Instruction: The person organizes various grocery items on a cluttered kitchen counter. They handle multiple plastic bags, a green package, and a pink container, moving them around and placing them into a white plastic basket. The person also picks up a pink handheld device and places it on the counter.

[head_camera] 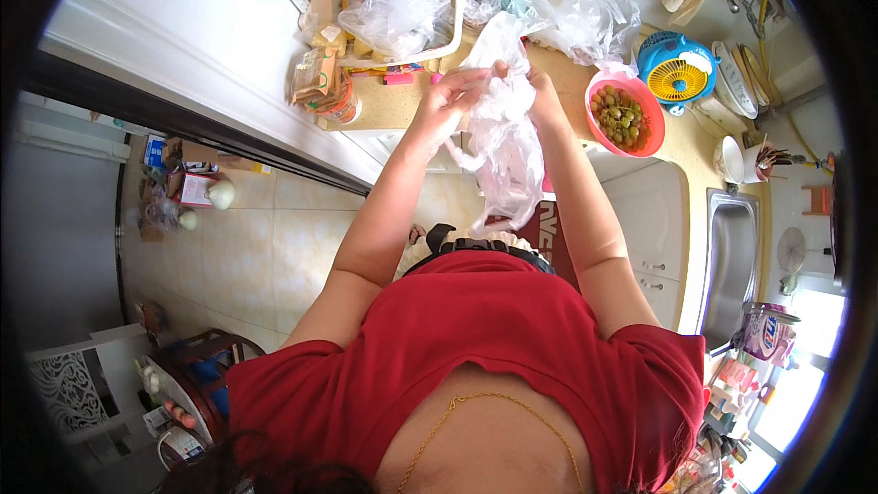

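Observation:
Between my two hands hangs a crumpled white translucent plastic bag (507, 144), its lower end dangling in front of my waist. My left hand (449, 99) pinches its upper left side with thumb and fingers. On the right side, my right hand (538, 92) grips the bag near its top, its fingers partly hidden by the plastic. Right of the hands, a pink plastic bowl (657, 127) holding grapes (619, 116) stands on the counter. More clear plastic bags (583, 17) lie behind the bowl.
A white plastic basket (449, 41) with bagged things stands at the back left of the counter (384, 103), near stacked packets (315, 75). A blue and yellow fan (678, 72), a white bowl (728, 156) and a steel sink (730, 261) are to the right.

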### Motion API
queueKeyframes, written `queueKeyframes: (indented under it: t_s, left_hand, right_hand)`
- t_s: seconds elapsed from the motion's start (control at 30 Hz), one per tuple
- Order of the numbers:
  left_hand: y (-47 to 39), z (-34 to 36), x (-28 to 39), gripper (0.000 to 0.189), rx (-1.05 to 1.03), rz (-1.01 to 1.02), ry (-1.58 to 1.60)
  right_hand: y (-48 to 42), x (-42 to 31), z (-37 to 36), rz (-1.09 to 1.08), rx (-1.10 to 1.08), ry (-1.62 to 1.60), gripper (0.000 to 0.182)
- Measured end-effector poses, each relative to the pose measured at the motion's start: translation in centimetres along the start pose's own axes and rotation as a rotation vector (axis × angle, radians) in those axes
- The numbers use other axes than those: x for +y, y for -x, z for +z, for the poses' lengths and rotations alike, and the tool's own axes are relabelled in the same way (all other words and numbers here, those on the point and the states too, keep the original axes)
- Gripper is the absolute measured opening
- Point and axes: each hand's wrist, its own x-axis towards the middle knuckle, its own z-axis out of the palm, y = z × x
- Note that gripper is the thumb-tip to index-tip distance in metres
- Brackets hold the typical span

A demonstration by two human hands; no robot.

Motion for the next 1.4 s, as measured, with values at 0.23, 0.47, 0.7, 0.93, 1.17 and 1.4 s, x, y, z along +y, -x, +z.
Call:
queueKeyframes:
  t_s: [0.23,0.47,0.7,0.93,1.17,1.4]
  left_hand:
    - [-0.9,-1.4,1.7,0.03,0.06,-0.126,-0.022]
    - [-0.6,-1.9,1.7,0.014,0.095,-0.178,0.225]
    - [-0.8,-2.3,2.6,0.019,0.047,-0.277,0.472]
    - [-0.9,-2.8,1.5,0.034,0.018,-0.015,-0.264]
    - [-0.6,-1.2,0.9,0.022,0.162,0.173,-0.255]
    - [-0.8,-2.9,1.6,0.02,0.109,0.145,0.016]
  right_hand:
    - [0.6,-2.2,-0.1,0.055,-0.196,0.16,0.032]
    - [1.5,-2.2,0.4,-0.079,-0.36,-0.256,0.022]
    - [0.5,-1.2,-1.4,-0.079,-0.39,0.011,0.018]
    - [0.4,-2.9,-0.6,-0.017,-0.38,0.127,0.023]
    - [-0.1,-1.7,1.1,-0.188,-0.319,0.4,0.024]
    - [-4.0,-0.5,1.7,-0.457,-0.109,0.511,0.013]
